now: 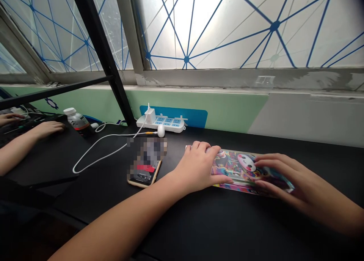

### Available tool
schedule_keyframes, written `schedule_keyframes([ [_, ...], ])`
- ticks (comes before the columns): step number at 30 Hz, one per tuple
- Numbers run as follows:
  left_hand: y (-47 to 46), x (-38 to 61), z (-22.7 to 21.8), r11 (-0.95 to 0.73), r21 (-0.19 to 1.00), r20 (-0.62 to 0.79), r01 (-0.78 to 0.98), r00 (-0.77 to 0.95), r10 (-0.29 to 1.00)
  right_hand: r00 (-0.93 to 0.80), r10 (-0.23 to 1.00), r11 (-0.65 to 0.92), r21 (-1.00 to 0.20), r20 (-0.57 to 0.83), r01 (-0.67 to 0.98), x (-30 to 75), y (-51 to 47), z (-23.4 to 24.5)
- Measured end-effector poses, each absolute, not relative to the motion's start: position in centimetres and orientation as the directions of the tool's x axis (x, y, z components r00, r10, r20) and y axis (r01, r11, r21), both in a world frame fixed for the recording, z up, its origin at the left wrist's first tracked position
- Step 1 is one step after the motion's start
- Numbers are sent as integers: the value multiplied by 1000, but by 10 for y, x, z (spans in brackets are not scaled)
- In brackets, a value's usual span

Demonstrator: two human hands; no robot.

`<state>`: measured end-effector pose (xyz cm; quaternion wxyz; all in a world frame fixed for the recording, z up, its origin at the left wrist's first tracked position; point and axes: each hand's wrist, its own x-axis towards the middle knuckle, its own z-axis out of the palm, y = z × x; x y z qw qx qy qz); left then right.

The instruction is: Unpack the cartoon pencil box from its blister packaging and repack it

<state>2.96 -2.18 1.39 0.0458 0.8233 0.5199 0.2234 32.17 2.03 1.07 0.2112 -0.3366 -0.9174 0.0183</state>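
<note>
A flat, colourful package with a white cartoon face and a shiny clear wrapper lies on the black table in the head view. My left hand is closed over its left end, fingers across the far side and thumb along the near side. My right hand is over the right end, thumb and fingers apart, fingertips at the printed surface. It is slightly blurred, and whether it presses on the wrapper I cannot tell. Both ends of the package are partly hidden by my hands.
Left of my left hand lies a phone, partly pixelated. Behind it are a white power strip with a charger and a looped white cable. Another person's hands are at far left, near a white-capped bottle. A black frame post rises there.
</note>
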Motion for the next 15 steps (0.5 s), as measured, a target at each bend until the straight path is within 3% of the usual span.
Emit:
schedule_keyframes([
  [7, -31, 40, 14, -553, 156, 522, 819, 407, 750, -570, 738, 647, -139, 361, 750, 343, 48, 12],
  [11, -31, 41, 13, -569, 95, 558, 817, 430, 710, -556, 708, 662, -138, 435, 736, 343, 47, 21],
  [15, -30, 37, 18, -562, 34, 612, 826, 428, 665, -567, 624, 700, -61, 539, 712, 339, 35, 29],
])
